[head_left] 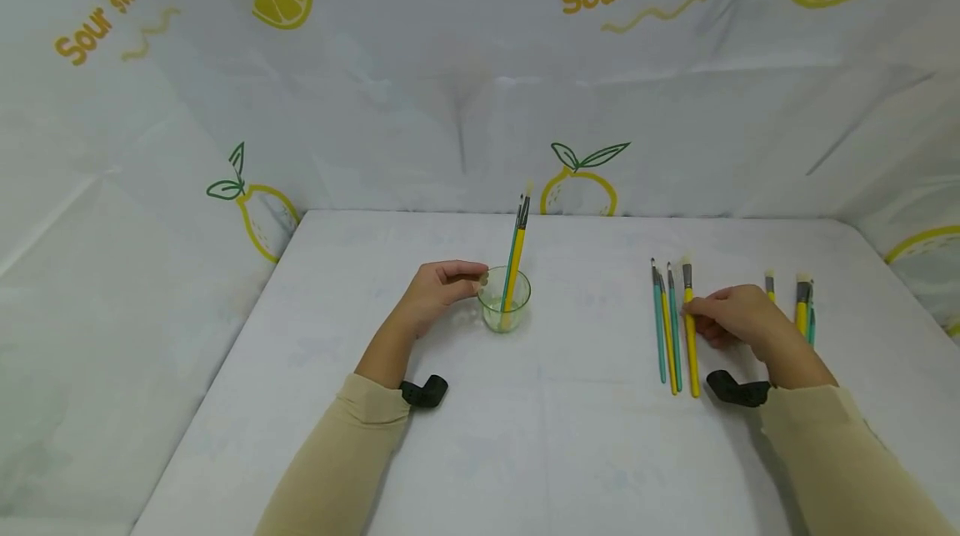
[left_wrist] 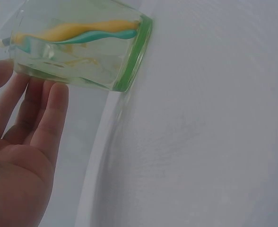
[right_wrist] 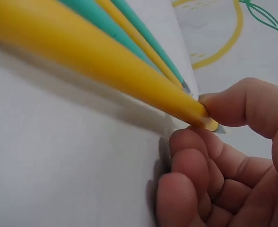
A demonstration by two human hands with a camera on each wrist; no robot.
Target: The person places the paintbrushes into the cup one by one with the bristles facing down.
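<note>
My left hand (head_left: 442, 290) is at the left side of a clear glass cup (head_left: 504, 319); its fingertips (left_wrist: 58, 92) touch the wall and the thumb is near the rim. Two paintbrushes, one with a yellow handle (head_left: 516, 269) and one with a teal handle, lean in the cup, bristles up. At the right, my right hand (head_left: 731, 319) pinches a yellow-handled paintbrush (right_wrist: 106, 66) between thumb and fingertips, bristles pointing away. Just left of this brush several thinner teal and yellow paintbrushes (head_left: 662, 336) lie side by side on the table.
More paintbrushes (head_left: 802, 303) lie to the right of my right hand, partly hidden by the wrist. The table (head_left: 585, 436) has a white cover. Behind it hangs a white sheet (head_left: 420, 119) printed with lemons.
</note>
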